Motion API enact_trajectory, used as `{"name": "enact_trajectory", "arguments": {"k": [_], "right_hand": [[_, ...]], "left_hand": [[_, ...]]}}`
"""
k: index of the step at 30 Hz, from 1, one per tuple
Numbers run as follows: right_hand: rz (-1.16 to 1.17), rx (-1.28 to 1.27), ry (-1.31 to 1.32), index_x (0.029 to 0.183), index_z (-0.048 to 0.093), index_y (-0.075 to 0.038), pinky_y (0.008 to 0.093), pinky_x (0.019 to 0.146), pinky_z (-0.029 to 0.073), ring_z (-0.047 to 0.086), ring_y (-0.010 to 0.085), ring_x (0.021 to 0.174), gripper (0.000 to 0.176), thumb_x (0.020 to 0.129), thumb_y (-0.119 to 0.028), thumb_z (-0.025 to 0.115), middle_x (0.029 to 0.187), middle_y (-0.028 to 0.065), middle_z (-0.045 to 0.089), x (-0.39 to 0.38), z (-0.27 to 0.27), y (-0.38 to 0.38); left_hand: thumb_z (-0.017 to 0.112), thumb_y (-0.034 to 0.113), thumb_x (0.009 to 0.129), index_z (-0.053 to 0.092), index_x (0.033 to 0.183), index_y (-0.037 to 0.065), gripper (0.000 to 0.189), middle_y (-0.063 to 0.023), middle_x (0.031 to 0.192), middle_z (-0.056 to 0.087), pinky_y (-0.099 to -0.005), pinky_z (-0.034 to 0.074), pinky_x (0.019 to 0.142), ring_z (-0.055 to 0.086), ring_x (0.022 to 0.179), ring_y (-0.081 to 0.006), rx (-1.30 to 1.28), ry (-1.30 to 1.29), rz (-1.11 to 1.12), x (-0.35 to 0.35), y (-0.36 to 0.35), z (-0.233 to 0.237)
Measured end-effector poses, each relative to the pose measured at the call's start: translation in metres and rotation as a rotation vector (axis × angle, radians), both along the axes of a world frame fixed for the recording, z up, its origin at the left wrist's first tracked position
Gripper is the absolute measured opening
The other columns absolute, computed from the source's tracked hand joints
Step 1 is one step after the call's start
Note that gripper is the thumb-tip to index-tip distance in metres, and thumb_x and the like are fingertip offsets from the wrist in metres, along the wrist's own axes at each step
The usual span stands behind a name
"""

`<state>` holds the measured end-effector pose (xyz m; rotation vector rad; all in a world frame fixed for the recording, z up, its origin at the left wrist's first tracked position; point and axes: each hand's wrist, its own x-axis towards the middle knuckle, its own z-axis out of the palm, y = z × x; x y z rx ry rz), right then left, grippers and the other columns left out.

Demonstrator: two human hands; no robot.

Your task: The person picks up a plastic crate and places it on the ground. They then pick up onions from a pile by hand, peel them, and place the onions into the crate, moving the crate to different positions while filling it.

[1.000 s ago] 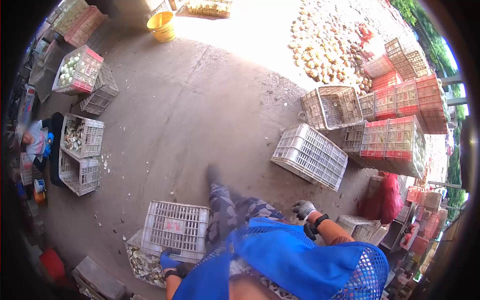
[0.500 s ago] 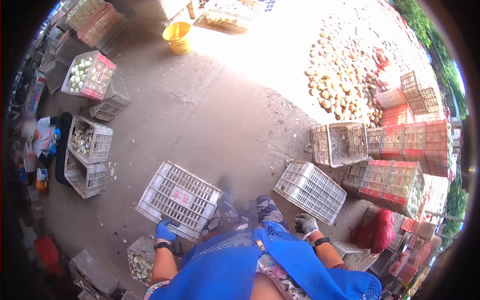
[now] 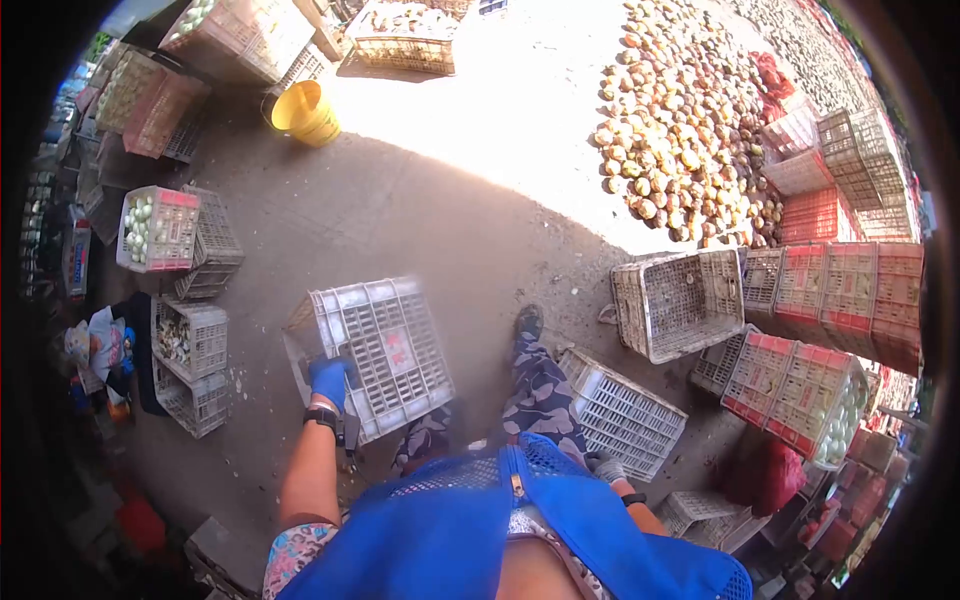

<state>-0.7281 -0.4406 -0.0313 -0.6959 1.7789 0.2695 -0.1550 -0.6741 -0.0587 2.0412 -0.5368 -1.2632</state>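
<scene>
My left hand (image 3: 329, 382), in a blue glove, grips the near left edge of a white plastic crate (image 3: 385, 350) with red lettering, fingers wrapped over its rim. The crate is tilted in front of my left leg, and its far side is blurred. My right hand (image 3: 606, 466), in a grey glove, hangs beside my hip with its fingers loosely apart and holds nothing. It is nearest to a second white crate (image 3: 630, 415) on the floor, just beyond the fingertips. My vest hides part of the right wrist.
An open crate (image 3: 680, 305) stands at right, beside stacked red-and-white crates (image 3: 795, 390). Round brown-and-yellow produce (image 3: 680, 130) lies heaped in the sun. A yellow bucket (image 3: 306, 114) stands at the back left. A person (image 3: 105, 345) is at far left behind crates (image 3: 192, 365).
The lettered crate has tilted and moved slightly right with my left hand, which has risen. My right hand has drawn in toward my hip. The view has shifted, and my right leg now reaches forward.
</scene>
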Motion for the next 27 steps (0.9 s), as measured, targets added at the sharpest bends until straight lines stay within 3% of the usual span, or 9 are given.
{"name": "enact_trajectory", "arguments": {"k": [2,5,13,16,18,19,21,23,27], "right_hand": [[-0.550,0.052,-0.111,0.116,0.065,-0.003,0.0345,0.058,0.053,0.064,0.0185,0.067,0.028,0.089,-0.012,0.069,0.081,0.0084,0.068,-0.021,-0.006,-0.031],[-0.672,-0.049,-0.050,0.113,0.065,-0.003,0.0307,0.053,0.050,0.058,0.0147,0.061,0.025,0.090,-0.010,0.067,0.077,0.0055,0.064,-0.064,-0.023,-0.037],[-0.894,0.002,0.054,0.119,0.067,0.000,0.0316,0.064,0.053,0.063,0.0165,0.072,0.035,0.087,-0.015,0.071,0.089,0.0083,0.070,-0.057,0.001,-0.048],[-0.971,0.109,0.033,0.118,0.068,-0.003,0.0313,0.062,0.055,0.064,0.0181,0.069,0.033,0.087,-0.016,0.069,0.085,0.0096,0.069,-0.022,0.017,-0.042],[-0.969,0.112,-0.021,0.117,0.068,-0.004,0.0321,0.062,0.054,0.064,0.0185,0.066,0.032,0.088,-0.015,0.069,0.082,0.0099,0.069,-0.004,0.024,-0.039],[-0.924,0.162,-0.051,0.116,0.068,-0.004,0.0323,0.062,0.054,0.064,0.0180,0.067,0.030,0.087,-0.014,0.069,0.083,0.0101,0.069,0.003,0.030,-0.044],[-0.880,0.184,-0.055,0.114,0.070,-0.004,0.0330,0.064,0.054,0.065,0.0169,0.070,0.028,0.087,-0.014,0.070,0.086,0.0109,0.070,0.016,0.042,-0.050],[-0.858,0.127,-0.050,0.113,0.070,-0.004,0.0335,0.062,0.055,0.065,0.0179,0.069,0.027,0.087,-0.012,0.071,0.087,0.0099,0.070,0.019,0.019,-0.034],[-0.962,0.118,-0.079,0.119,0.066,-0.004,0.0352,0.061,0.056,0.065,0.0194,0.071,0.032,0.088,-0.013,0.070,0.090,0.0081,0.069,0.013,0.027,-0.070]], "left_hand": [[0.060,-0.004,0.074,0.061,0.085,0.001,0.012,-0.0075,0.063,0.056,-0.0340,0.046,0.046,0.054,0.049,-0.0199,0.017,0.061,0.048,-0.019,-0.073,0.010],[0.058,-0.002,0.078,0.059,0.085,-0.002,0.008,-0.0081,0.064,0.056,-0.0345,0.046,0.045,0.053,0.049,-0.0201,-0.048,-0.022,-0.143,-0.070,-0.160,0.059],[0.071,0.003,0.076,0.059,0.093,0.001,0.020,-0.0058,0.074,0.062,-0.0301,0.047,0.049,0.059,0.059,-0.0155,-0.075,-0.091,-0.556,-0.187,-0.362,0.046],[0.073,0.032,0.075,0.064,0.120,0.000,0.055,-0.0198,0.106,0.072,-0.0397,0.053,0.085,0.070,0.093,-0.0321,-0.071,-0.542,-1.040,-0.223,-0.408,-0.035],[0.072,0.034,0.076,0.063,0.128,0.006,0.060,-0.0194,0.123,0.067,-0.0385,0.048,0.098,0.064,0.115,-0.0339,-0.183,-0.584,-1.105,-0.279,-0.388,-0.022],[0.072,0.019,0.080,0.061,0.128,-0.002,0.053,-0.0165,0.116,0.071,-0.0325,0.049,0.094,0.068,0.104,-0.0228,-0.035,-0.621,-1.195,-0.309,-0.379,0.005],[0.071,0.021,0.081,0.061,0.131,0.002,0.054,-0.0136,0.120,0.070,-0.0335,0.049,0.097,0.067,0.109,-0.0226,-0.061,-0.170,-1.176,-0.308,-0.349,-0.052],[0.070,0.024,0.082,0.062,0.131,0.004,0.054,-0.0140,0.128,0.067,-0.0346,0.047,0.101,0.064,0.117,-0.0249,0.009,-0.297,-1.481,-0.298,-0.310,-0.036],[0.066,0.034,0.083,0.061,0.133,0.008,0.056,-0.0140,0.136,0.061,-0.0389,0.044,0.107,0.058,0.125,-0.0326,0.402,-0.455,-1.569,-0.231,-0.240,0.003]]}}
